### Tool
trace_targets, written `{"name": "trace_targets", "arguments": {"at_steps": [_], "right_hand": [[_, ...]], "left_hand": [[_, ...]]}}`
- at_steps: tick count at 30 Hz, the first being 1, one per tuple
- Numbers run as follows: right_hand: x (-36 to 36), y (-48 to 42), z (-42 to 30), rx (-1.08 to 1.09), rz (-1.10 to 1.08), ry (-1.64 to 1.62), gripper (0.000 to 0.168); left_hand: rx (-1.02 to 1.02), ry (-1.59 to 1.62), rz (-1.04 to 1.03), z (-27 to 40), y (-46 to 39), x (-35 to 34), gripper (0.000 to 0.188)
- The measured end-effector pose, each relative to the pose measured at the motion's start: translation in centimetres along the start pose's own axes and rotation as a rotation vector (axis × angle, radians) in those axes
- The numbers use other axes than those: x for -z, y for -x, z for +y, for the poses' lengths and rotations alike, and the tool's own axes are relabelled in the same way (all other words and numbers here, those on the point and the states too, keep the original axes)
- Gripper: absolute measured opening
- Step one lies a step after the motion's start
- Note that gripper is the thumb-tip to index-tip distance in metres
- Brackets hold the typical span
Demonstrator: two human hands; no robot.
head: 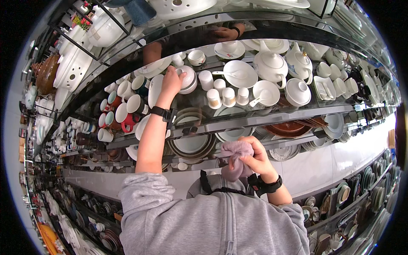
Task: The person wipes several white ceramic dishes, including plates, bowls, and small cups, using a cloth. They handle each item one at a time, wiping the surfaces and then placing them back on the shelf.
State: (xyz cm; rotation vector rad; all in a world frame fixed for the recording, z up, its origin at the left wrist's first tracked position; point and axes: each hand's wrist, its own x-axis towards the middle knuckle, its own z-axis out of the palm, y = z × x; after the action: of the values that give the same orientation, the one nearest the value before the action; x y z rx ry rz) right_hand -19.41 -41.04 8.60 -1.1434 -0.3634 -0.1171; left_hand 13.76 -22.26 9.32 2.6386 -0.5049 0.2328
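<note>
My left hand (172,82) reaches over the glass shelf (204,116) and grips the left side of a white ribbed ceramic pot (190,80), its thumb on the top. Whether the pot is lifted off the glass I cannot tell. Lower and to the right, in front of my body, my right hand (259,159) holds a bunched pinkish-mauve cloth (236,153). Right of the pot stand several white ceramic shakers (206,79). Behind these lies a white bowl (247,71) with a ceramic spoon (234,75) in it.
Mugs (122,112) crowd the shelf's left part. White teapots (271,63), a lidded bowl (297,92) and small cups (339,86) stand to the right. A dark upper shelf edge (271,30) runs above. Large plates (191,143) lie on the shelf below.
</note>
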Motion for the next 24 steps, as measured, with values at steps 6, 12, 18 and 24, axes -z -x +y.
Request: {"name": "trace_targets", "arguments": {"at_steps": [6, 12, 18, 24], "right_hand": [[-1.6, -1.6, 0.9, -0.172, 0.237, -0.070, 0.045], [-3.5, -4.8, 1.8, 0.040, 0.229, 0.273, 0.045], [-6.0, -7.7, 3.3, 0.218, 0.251, 0.747, 0.038], [-8.1, -7.6, 6.0, 0.274, 0.247, 0.855, 0.043]], "left_hand": [[-0.068, 0.233, 0.078, 2.5, 3.9, 4.0, 0.047], [0.214, 1.167, -0.202, 2.8, 12.5, 7.2, 0.037], [0.270, 1.626, -0.473, 1.8, 18.8, 6.2, 0.039], [0.275, 1.740, -0.485, 3.3, 21.9, 5.3, 0.053]]}}
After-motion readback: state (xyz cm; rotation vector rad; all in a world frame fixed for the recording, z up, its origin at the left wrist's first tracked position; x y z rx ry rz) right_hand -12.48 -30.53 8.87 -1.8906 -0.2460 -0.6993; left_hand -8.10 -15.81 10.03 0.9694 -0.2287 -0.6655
